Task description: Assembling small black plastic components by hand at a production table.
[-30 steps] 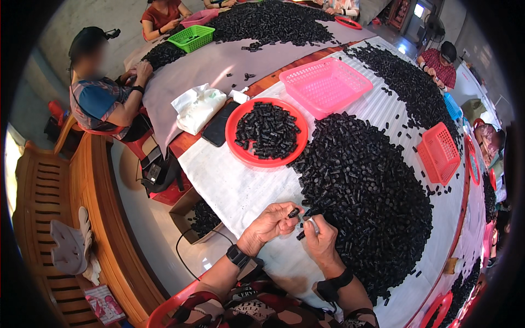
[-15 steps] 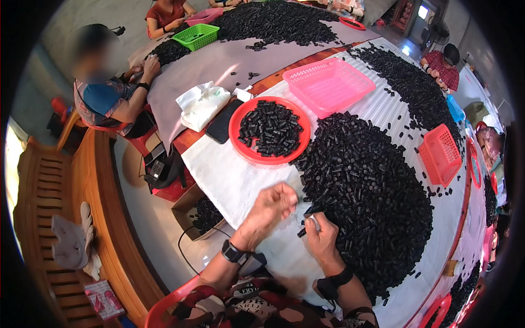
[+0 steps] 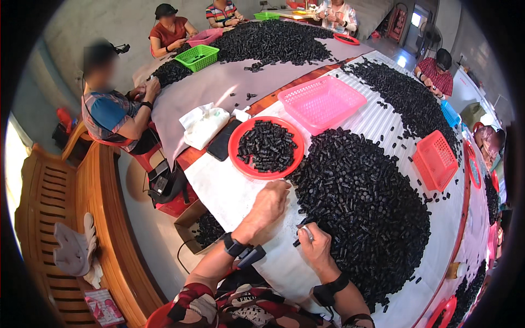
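Observation:
My left hand (image 3: 268, 206) is just below the near rim of a round red tray (image 3: 236, 164), above the white table cover. Its fingers are curled, and whatever they hold, if anything, is hidden. My right hand (image 3: 317, 249) is closed at the left edge of a big heap of small black cylindrical pieces (image 3: 366, 218). A dark piece (image 3: 299, 232) sticks out at its fingertips, with something pale and shiny beside the thumb that is too small to name. More black pieces (image 3: 267, 145) lie in the red tray.
Beyond the red tray are a pink basket (image 3: 322, 104), a black phone (image 3: 223, 140) and a tissue pack (image 3: 205, 124). A coral basket (image 3: 436, 161) stands right of the heap. A cardboard box (image 3: 191, 232) is below the table's left edge. Several co-workers sit around other heaps.
My left hand has moved up toward the red tray, its fingers turning away from view. My right hand has shifted slightly down and stays closed. The whole view has tilted a little.

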Demonstrator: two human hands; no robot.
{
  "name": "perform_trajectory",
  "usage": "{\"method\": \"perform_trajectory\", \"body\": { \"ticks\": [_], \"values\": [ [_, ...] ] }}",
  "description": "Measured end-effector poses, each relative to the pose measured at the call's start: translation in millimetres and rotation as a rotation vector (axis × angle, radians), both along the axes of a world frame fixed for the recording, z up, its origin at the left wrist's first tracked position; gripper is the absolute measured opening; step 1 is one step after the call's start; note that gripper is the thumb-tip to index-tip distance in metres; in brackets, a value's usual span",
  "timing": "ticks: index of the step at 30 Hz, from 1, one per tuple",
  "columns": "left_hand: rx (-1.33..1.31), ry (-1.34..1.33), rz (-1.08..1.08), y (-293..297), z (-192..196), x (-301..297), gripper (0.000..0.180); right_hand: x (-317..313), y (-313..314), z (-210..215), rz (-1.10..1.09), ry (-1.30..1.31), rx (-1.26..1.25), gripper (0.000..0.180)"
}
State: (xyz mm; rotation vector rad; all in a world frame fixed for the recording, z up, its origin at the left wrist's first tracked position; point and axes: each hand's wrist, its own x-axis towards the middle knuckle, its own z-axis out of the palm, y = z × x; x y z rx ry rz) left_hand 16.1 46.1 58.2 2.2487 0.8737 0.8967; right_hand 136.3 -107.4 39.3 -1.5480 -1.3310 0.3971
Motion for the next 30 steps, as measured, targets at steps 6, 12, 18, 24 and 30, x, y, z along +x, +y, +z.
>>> {"method": "perform_trajectory", "body": {
  "ticks": [6,12,18,24,30],
  "values": [
    [0.346,0.237,-0.006,-4,-40,30,0.03,-1,-1,-2,0.02,0.006,-0.021,0.017],
    [0.071,0.104,-0.26,-30,-21,5,0.023,4,1,-2,0.011,-0.001,0.091,0.019],
    [-0.062,-0.074,-0.184,-59,-11,-28,0.013,6,-3,-4,-0.019,0.059,0.109,0.019],
    [0.082,0.145,-0.176,-92,-17,-19,0.017,4,-3,2,-0.001,0.063,0.12,0.019],
    [-0.084,0.146,-0.204,-93,-26,-4,0.019,6,0,-3,-0.019,0.042,0.186,0.02]
  ]
}}
